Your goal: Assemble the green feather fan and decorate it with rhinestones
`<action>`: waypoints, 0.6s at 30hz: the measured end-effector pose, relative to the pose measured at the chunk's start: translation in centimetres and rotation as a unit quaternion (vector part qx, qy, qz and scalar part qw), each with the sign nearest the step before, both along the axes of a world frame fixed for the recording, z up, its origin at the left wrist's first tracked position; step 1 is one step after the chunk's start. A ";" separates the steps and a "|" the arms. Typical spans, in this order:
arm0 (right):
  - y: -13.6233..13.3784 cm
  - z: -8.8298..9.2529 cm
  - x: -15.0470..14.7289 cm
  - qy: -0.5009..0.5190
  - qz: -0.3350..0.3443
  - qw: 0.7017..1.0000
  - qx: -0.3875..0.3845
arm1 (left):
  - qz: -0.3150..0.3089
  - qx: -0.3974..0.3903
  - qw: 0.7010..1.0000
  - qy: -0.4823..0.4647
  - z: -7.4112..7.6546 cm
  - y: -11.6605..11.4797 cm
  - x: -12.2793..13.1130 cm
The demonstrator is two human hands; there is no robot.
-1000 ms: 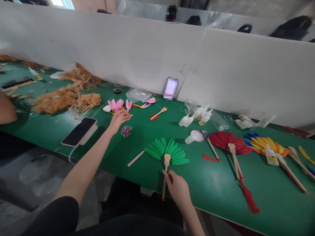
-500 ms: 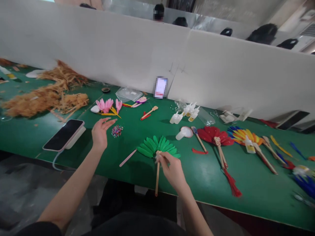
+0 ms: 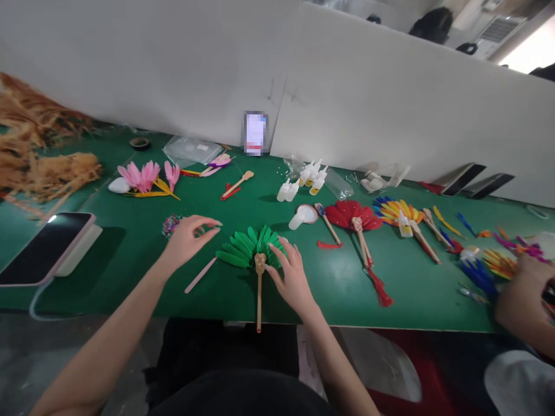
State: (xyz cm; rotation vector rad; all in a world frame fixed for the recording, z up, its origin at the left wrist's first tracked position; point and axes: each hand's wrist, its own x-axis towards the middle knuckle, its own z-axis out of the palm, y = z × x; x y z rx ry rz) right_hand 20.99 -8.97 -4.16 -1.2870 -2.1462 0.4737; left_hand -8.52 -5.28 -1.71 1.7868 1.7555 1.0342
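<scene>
A fan of green feathers lies on the table, its wooden handle pointing toward me. Light dots show on the rounded handle head. My right hand rests over the fan's right side, fingers spread on the feathers and thumb beside the handle head. Left of the fan, my left hand hovers with thumb and forefinger drawn together at the tips; anything between them is too small to make out. Behind that hand sits a pile of multicoloured sequins or beads, partly covered. A pale pink stick lies beside the fan.
Small white glue bottles stand behind an open white tub. A red feather fan and a yellow-blue one lie rightward. Another person's arm reaches in. Phone, pink feathers and brown fibre lie left.
My right hand has released its pinch at the handle head and spread over the feathers. My left hand has moved right, its fingers closing together. The view has turned right, bringing another person's arm in.
</scene>
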 end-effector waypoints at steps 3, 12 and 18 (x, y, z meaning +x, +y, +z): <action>1.3 -0.4 -1.1 -0.012 -0.017 1.000 0.002 | -0.076 -0.049 0.995 0.035 -0.9 4.2 3.9; 7.4 -1.3 -2.5 -0.032 -0.075 0.996 -0.033 | -0.161 -0.167 0.966 0.111 -3.1 9.4 8.9; 9.7 -1.9 -3.3 -0.041 -0.105 0.991 -0.078 | -0.176 -0.188 0.956 0.139 -1.5 8.8 8.8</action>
